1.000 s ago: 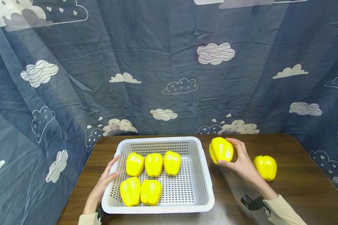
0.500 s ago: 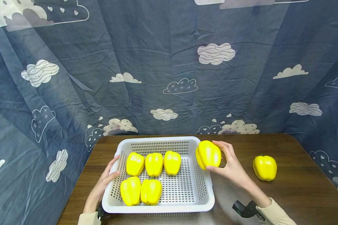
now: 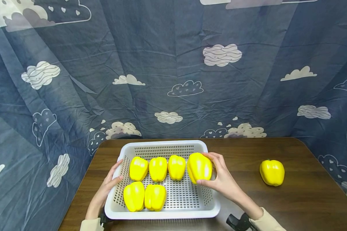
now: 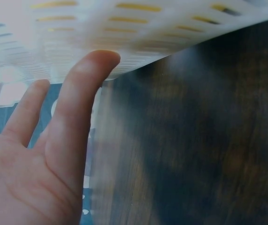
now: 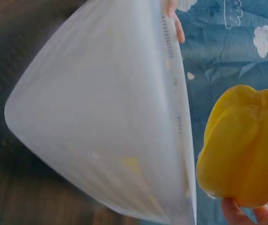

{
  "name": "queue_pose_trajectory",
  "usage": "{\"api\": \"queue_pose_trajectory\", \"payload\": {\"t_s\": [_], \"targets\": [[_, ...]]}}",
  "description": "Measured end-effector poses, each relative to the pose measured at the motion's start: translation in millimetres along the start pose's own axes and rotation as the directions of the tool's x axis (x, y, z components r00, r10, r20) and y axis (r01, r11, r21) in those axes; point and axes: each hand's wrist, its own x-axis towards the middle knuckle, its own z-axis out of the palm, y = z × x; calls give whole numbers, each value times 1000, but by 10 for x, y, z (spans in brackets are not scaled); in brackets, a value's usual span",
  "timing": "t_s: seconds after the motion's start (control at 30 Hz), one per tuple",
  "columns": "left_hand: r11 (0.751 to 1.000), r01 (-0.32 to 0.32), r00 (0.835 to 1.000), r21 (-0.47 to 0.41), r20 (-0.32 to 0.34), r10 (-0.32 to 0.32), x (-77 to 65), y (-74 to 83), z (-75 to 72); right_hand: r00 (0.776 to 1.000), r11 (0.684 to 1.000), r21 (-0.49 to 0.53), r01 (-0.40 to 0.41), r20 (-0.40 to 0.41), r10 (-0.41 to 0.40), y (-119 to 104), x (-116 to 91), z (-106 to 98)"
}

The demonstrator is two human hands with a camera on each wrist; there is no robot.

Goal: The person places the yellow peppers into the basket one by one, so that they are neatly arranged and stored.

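Observation:
My right hand (image 3: pixel 223 179) holds a glossy yellow bell pepper (image 3: pixel 199 167) between thumb and fingers, over the right part of a white perforated plastic basket (image 3: pixel 162 215). From the right wrist camera, that pepper is seen beyond the basket's rim, with fingertips at its top and bottom. Against the basket's left side rests my left hand (image 3: pixel 102 189), thumb and fingers fairly straight and spread. In the left wrist view the thumb (image 4: pixel 75 93) lies along the slotted wall. Several yellow bell peppers lie inside in two rows, including one at the front left (image 3: pixel 134 196).
One more yellow bell pepper (image 3: pixel 272 172) stands on the brown wooden table (image 3: pixel 312 199), right of the basket. A dark blue curtain (image 3: pixel 173 106) with cloud prints hangs behind the table's back edge.
My right hand has carried its pepper leftward and slightly nearer, from beside the basket, across the right rim, to over its inside. The left hand has stayed at the basket's left side.

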Motion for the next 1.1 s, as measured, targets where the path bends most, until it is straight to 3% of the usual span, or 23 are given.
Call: {"api": "queue_pose_trajectory", "payload": {"t_s": [0.5,0.83,1.1], "targets": [[1000,0,1000,1,-2,0,3,-9,4,999,999,49,18,40,-20,-47,-35,317],[1000,-9,1000,0,3,9,3,-15,-2,994,996,79,-35,107,27,-89,-74,466],[1000,-14,1000,-6,11,14,2,-15,-7,993,999,53,3,119,-9,-119,-104,587]]}}
